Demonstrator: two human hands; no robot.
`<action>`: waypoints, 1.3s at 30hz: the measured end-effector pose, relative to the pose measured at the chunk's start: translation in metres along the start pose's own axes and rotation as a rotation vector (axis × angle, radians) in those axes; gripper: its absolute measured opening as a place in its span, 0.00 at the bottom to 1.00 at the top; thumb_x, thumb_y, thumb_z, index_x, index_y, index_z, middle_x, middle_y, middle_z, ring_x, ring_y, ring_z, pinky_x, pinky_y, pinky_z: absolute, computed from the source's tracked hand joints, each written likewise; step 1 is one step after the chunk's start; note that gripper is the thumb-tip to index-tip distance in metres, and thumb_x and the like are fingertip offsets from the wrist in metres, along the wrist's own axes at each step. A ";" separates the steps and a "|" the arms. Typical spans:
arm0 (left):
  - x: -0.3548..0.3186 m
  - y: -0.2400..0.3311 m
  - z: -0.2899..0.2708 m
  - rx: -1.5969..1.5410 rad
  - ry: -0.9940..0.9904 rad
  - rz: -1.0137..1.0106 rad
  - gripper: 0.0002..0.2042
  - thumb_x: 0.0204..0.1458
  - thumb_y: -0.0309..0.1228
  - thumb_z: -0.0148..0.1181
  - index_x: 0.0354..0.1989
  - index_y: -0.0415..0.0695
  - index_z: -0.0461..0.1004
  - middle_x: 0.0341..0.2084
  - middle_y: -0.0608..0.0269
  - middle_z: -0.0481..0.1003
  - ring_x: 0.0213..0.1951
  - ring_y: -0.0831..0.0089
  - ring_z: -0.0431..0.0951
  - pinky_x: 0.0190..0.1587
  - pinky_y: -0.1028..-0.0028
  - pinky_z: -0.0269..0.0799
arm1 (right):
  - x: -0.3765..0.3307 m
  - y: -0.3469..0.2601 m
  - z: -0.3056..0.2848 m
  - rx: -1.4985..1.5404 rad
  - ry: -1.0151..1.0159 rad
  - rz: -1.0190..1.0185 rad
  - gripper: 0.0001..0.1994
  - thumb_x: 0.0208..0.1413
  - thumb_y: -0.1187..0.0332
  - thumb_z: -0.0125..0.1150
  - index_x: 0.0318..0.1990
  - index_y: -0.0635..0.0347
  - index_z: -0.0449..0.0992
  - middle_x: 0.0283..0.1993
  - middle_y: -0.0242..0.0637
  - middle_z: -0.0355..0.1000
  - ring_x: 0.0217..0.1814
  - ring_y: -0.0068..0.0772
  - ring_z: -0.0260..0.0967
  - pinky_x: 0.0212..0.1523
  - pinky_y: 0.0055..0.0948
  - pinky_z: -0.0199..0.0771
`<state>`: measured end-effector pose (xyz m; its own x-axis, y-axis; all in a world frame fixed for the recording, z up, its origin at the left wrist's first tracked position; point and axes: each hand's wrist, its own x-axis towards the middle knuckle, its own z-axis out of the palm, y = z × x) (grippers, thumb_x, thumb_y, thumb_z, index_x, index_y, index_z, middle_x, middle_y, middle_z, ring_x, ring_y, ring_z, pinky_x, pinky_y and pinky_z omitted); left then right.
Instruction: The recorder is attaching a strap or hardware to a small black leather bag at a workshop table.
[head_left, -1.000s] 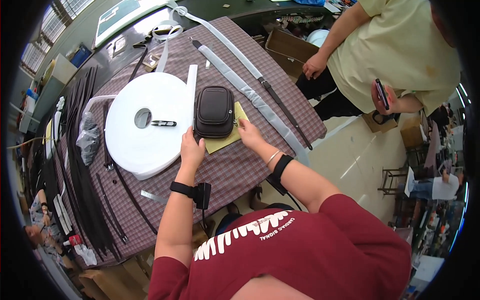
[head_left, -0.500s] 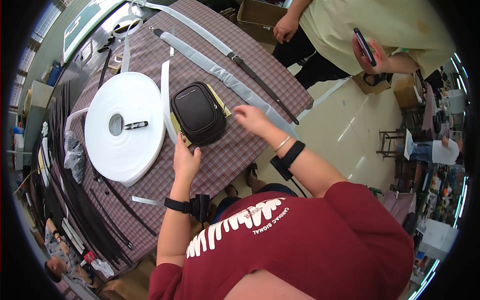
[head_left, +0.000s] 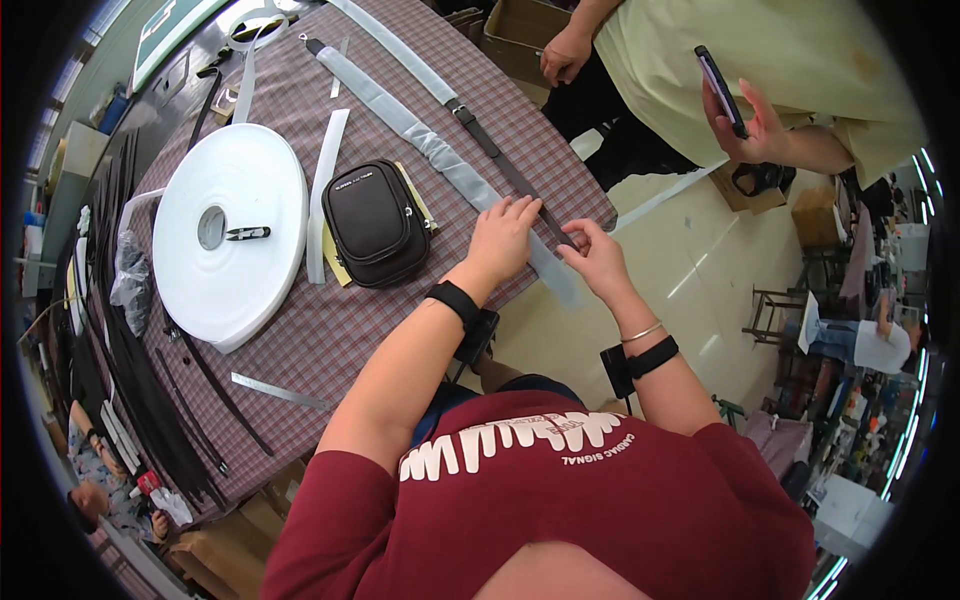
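The dark strap (head_left: 503,166) before you runs from 11 toward 5 o'clock, its far length sleeved in white. On its 7 o'clock side, your second strap (head_left: 385,106) lies roughly parallel in wrinkled white wrapping, a metal hook (head_left: 304,37) at its far end.

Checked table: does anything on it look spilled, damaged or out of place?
Nothing looks spilled, but the pale wrapping on the strap nearer the bag is wrinkled and bunched midway, odd beside the other strap's smoother wrapping.

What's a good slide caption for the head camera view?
Left hand and right hand at a dark strap, with a dark bag and white roll on the checked cloth.
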<state>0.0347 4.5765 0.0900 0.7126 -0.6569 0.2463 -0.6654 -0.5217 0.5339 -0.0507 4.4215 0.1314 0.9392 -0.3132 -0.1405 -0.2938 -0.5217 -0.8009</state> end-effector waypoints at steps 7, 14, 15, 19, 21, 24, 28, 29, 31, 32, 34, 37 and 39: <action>-0.004 0.017 0.010 0.133 -0.064 -0.001 0.16 0.45 0.29 0.50 0.45 0.43 0.70 0.47 0.56 0.69 0.57 0.56 0.61 0.57 0.54 0.56 | 0.026 -0.021 -0.005 0.823 -0.339 0.320 0.10 0.55 0.68 0.55 0.42 0.62 0.72 0.29 0.29 0.71 0.27 0.16 0.67 0.27 0.16 0.70; -0.016 -0.021 -0.067 0.810 -0.086 0.023 0.09 0.45 0.32 0.50 0.32 0.44 0.72 0.44 0.57 0.67 0.56 0.58 0.59 0.60 0.44 0.43 | 0.035 -0.030 0.015 -0.540 -0.139 -0.650 0.09 0.40 0.72 0.61 0.32 0.56 0.71 0.31 0.36 0.67 0.35 0.38 0.67 0.33 0.32 0.69; -0.018 -0.028 -0.072 0.870 -0.177 -0.013 0.09 0.46 0.33 0.50 0.32 0.45 0.73 0.44 0.57 0.68 0.57 0.58 0.59 0.60 0.41 0.40 | 0.037 -0.038 0.018 -0.539 -0.132 -0.651 0.09 0.40 0.72 0.61 0.32 0.56 0.71 0.31 0.36 0.67 0.35 0.38 0.67 0.33 0.32 0.69; -0.018 -0.036 -0.075 0.826 -0.331 -0.096 0.06 0.47 0.33 0.50 0.29 0.49 0.74 0.29 0.64 0.74 0.47 0.62 0.69 0.59 0.37 0.38 | 0.041 -0.050 0.025 -0.258 0.123 -0.865 0.10 0.40 0.73 0.61 0.32 0.56 0.70 0.33 0.31 0.69 0.34 0.36 0.67 0.34 0.33 0.67; -0.019 -0.037 -0.088 0.728 -0.385 -0.093 0.08 0.48 0.32 0.50 0.26 0.48 0.76 0.26 0.68 0.75 0.42 0.66 0.72 0.58 0.36 0.37 | 0.038 -0.049 0.024 -0.287 0.017 -0.866 0.10 0.40 0.75 0.60 0.33 0.57 0.69 0.32 0.31 0.70 0.33 0.36 0.68 0.33 0.31 0.67; -0.027 -0.033 -0.120 0.412 -0.218 -0.051 0.04 0.47 0.31 0.53 0.30 0.49 0.72 0.27 0.69 0.75 0.40 0.70 0.73 0.59 0.39 0.41 | 0.036 -0.060 0.022 -0.229 0.095 -1.001 0.10 0.41 0.75 0.59 0.33 0.56 0.69 0.30 0.31 0.69 0.32 0.34 0.68 0.33 0.30 0.67; -0.004 -0.003 -0.185 -0.039 -0.330 -0.170 0.02 0.49 0.28 0.53 0.31 0.45 0.71 0.28 0.65 0.75 0.36 0.68 0.74 0.58 0.58 0.52 | 0.037 -0.084 0.027 -0.173 0.210 -1.059 0.09 0.40 0.75 0.59 0.32 0.56 0.69 0.30 0.31 0.69 0.32 0.33 0.68 0.32 0.30 0.67; 0.002 -0.002 -0.193 -0.156 -0.394 -0.216 0.02 0.50 0.26 0.53 0.31 0.43 0.70 0.28 0.65 0.74 0.34 0.72 0.75 0.55 0.64 0.57 | 0.038 -0.090 0.029 -0.134 0.235 -1.070 0.09 0.39 0.75 0.59 0.31 0.55 0.69 0.30 0.31 0.69 0.32 0.33 0.67 0.32 0.29 0.67; 0.010 0.000 -0.192 -0.340 -0.383 -0.287 0.03 0.50 0.26 0.52 0.32 0.42 0.71 0.26 0.65 0.74 0.32 0.74 0.74 0.49 0.69 0.61 | 0.044 -0.101 0.034 -0.095 0.272 -1.092 0.09 0.39 0.75 0.59 0.31 0.55 0.69 0.30 0.31 0.68 0.32 0.33 0.67 0.32 0.29 0.67; 0.014 0.000 -0.189 -0.535 -0.377 -0.357 0.04 0.51 0.25 0.52 0.33 0.40 0.71 0.24 0.64 0.74 0.29 0.77 0.73 0.42 0.74 0.66 | 0.046 -0.104 0.036 -0.096 0.275 -1.120 0.09 0.38 0.75 0.58 0.31 0.55 0.69 0.29 0.31 0.68 0.32 0.34 0.67 0.31 0.30 0.67; 0.016 -0.008 -0.175 -0.542 -0.340 -0.311 0.04 0.51 0.25 0.51 0.33 0.39 0.71 0.23 0.65 0.73 0.28 0.78 0.72 0.38 0.77 0.66 | 0.047 -0.109 0.034 -0.119 0.295 -1.142 0.07 0.39 0.75 0.57 0.29 0.55 0.69 0.29 0.32 0.67 0.32 0.35 0.67 0.31 0.31 0.67; 0.017 -0.008 -0.162 -0.529 -0.316 -0.306 0.04 0.52 0.26 0.52 0.30 0.40 0.71 0.21 0.67 0.73 0.26 0.79 0.70 0.31 0.78 0.67 | 0.043 -0.096 0.030 -0.153 0.247 -1.113 0.05 0.40 0.74 0.55 0.28 0.56 0.68 0.30 0.34 0.66 0.32 0.36 0.66 0.32 0.34 0.67; 0.012 -0.005 -0.161 -0.648 -0.288 -0.371 0.05 0.53 0.28 0.51 0.30 0.39 0.71 0.20 0.67 0.73 0.27 0.80 0.71 0.32 0.78 0.67 | 0.041 -0.093 0.021 -0.123 0.262 -1.049 0.08 0.39 0.75 0.57 0.31 0.56 0.68 0.30 0.37 0.68 0.31 0.39 0.67 0.32 0.35 0.67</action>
<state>0.0819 4.6585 0.2205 0.7178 -0.6636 -0.2109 -0.0719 -0.3719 0.9255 0.0186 4.4738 0.1882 0.6703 0.1825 0.7193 0.6027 -0.6993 -0.3842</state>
